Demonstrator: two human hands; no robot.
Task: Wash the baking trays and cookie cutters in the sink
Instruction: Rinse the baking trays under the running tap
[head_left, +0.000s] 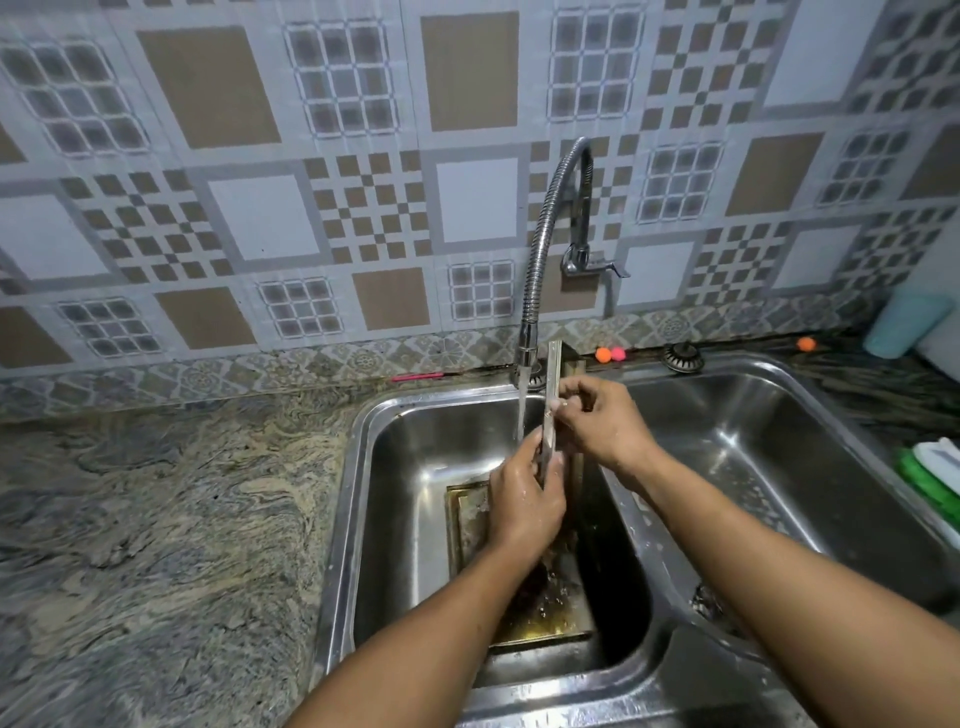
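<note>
A thin metal baking tray (554, 374) stands on edge over the left sink basin (405, 467), seen edge-on, right beside the running water from the flexible tap (535, 291). My left hand (524, 493) grips the tray's lower part, fingers curled round its edge. My right hand (597, 421) holds the tray higher up from the right, thumb and fingers pinching it. Another tray (467, 514), brownish and wet, lies flat in the bottom of the left basin, partly hidden under my left forearm.
The right sink basin (779, 467) is beside my right arm. A green scrubber with a white thing (930, 467) sits on its right rim. A teal cup (901, 325), small orange balls (603, 355) and a drain strainer (681, 357) line the back ledge. Granite counter (156, 519) spreads left.
</note>
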